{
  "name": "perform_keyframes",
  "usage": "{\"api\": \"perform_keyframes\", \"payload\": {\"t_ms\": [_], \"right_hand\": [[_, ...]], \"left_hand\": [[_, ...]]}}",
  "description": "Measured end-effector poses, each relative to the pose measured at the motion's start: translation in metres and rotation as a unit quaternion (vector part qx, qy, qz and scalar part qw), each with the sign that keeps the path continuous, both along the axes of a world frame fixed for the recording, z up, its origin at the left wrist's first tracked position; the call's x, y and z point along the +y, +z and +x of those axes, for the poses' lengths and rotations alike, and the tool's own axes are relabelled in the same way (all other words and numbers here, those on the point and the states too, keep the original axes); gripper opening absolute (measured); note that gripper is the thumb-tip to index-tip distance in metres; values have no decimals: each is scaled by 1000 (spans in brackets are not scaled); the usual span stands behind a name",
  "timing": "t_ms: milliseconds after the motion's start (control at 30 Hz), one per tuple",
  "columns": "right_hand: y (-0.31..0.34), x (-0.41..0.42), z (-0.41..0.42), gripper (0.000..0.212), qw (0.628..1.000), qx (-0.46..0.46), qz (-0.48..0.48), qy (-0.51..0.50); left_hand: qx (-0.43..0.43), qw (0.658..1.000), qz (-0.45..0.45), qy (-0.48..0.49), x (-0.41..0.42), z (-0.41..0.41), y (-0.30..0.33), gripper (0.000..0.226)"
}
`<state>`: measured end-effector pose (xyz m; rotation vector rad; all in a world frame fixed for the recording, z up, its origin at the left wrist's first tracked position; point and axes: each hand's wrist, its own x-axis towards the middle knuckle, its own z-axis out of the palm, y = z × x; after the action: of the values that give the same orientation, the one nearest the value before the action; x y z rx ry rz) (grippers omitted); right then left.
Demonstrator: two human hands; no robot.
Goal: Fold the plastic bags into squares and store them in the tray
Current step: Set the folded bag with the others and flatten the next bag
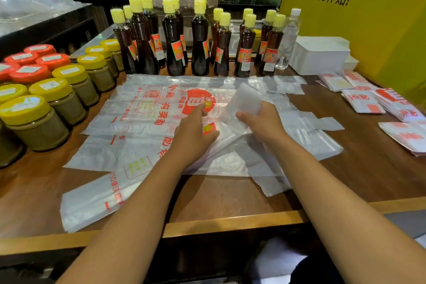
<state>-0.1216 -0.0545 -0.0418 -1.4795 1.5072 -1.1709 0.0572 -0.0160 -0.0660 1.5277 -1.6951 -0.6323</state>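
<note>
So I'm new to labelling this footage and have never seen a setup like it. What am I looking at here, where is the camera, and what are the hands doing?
No machine here: a person works with bare hands, filmed by one camera worn on the head, looking forward and down. On the wooden counter lie flat printed plastic bags. The left hand presses flat on the bags. The right hand grips a folded part of a bag and lifts it. To the right lie folded bags, with a white tray behind them. Bottles stand at the back, jars to the left.
</note>
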Motion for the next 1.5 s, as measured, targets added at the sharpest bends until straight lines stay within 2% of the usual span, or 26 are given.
{"api": "perform_keyframes", "payload": {"t_ms": [100,200,267,333,433,533,733,867,933,1000,1100,1200,1300,1367,1500], "right_hand": [[3,-12,4,32,999,-50,8,10],[-7,-21,7,36,999,-39,-21,9],[-12,-24,9,35,999,-26,-37,17],[-13,-25,11,32,998,-49,-34,32],[-13,-23,16,29,992,-109,-24,58],[-16,-26,15,30,988,-134,-22,76],[-21,-30,18,42,990,-91,-22,106],[-19,-27,21,51,989,-105,-34,101],[-19,-25,21,55,989,-90,-31,113],[-18,-23,19,59,991,-33,-34,122],[-17,-22,13,54,993,9,-35,110],[-19,-21,8,32,996,21,-27,86],[-21,-19,6,20,989,116,-33,87],[-21,-19,6,19,984,147,-49,89],[-20,-23,2,29,985,153,-47,72]], "left_hand": [[67,996,47,-35,-1,-1,4,67],[65,994,69,-48,-7,1,18,66],[52,997,60,-23,-21,3,30,63],[44,998,47,-4,-38,2,38,55],[79,995,46,-47,-54,-5,32,34],[115,991,25,-69,-56,-8,22,32],[177,979,44,-94,-55,-4,18,35],[216,970,58,-97,-55,-6,19,41],[205,972,56,-97,-54,-8,18,32],[205,973,45,-94,-54,-8,15,23],[226,971,33,-75,-53,-9,13,25],[242,967,32,-68,-52,-10,14,28],[232,970,23,-65,-54,-12,13,34],[206,976,16,-71,-55,-9,13,28],[61,993,17,-97,-62,10,9,20]]}}
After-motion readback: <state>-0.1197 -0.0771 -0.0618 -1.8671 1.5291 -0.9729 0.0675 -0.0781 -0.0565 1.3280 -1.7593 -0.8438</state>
